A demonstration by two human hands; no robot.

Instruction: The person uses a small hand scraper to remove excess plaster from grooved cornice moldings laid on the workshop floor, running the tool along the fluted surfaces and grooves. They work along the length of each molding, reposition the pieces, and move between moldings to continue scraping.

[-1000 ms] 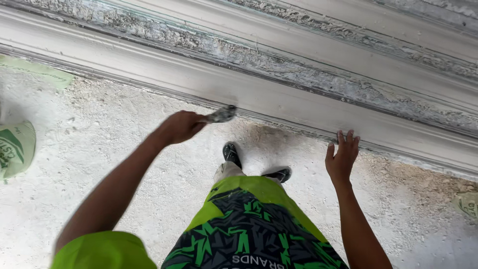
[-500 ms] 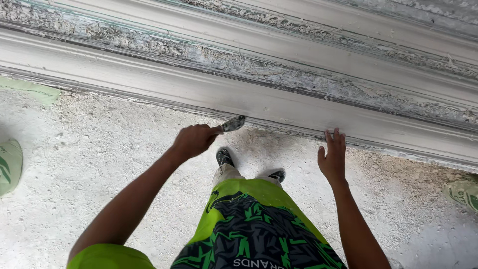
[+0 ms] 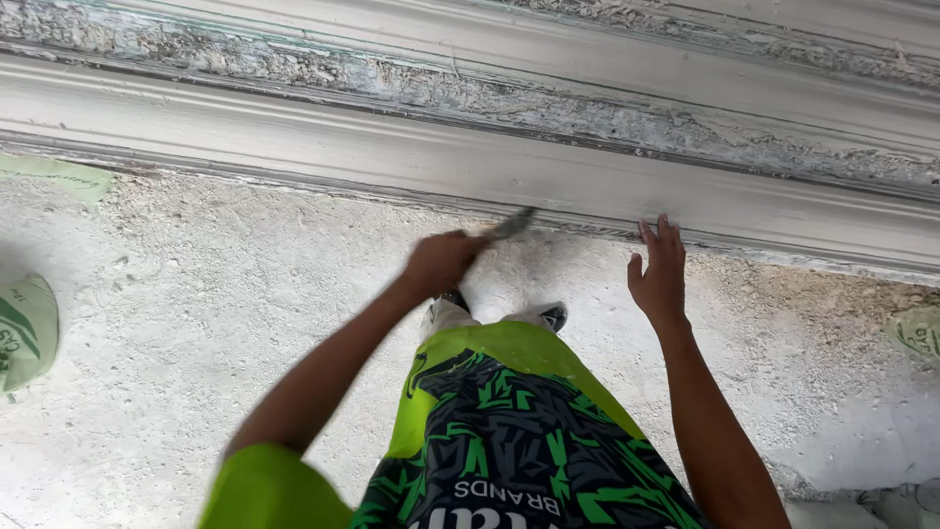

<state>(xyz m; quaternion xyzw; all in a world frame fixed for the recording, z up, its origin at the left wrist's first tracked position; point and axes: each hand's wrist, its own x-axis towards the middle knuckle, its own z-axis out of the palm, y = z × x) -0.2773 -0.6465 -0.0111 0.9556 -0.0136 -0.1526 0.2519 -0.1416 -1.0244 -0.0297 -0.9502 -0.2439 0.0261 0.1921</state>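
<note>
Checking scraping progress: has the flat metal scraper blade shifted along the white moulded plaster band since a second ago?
Cannot tell: the flat metal scraper blade touches the white moulded plaster band, but the camera moved.

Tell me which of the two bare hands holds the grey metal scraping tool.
The left hand grips the grey metal scraping tool, its blade touching the white moulding. The right hand is open and holds nothing, fingertips against the moulding.

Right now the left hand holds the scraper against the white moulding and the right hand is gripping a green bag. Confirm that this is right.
Not quite. The head view shows the right hand open, fingers resting flat on the white moulding, not gripping a bag. The green bags lie on the dusty floor at the far edges. The rest holds: the left hand holds the scraper against the moulding.
</note>
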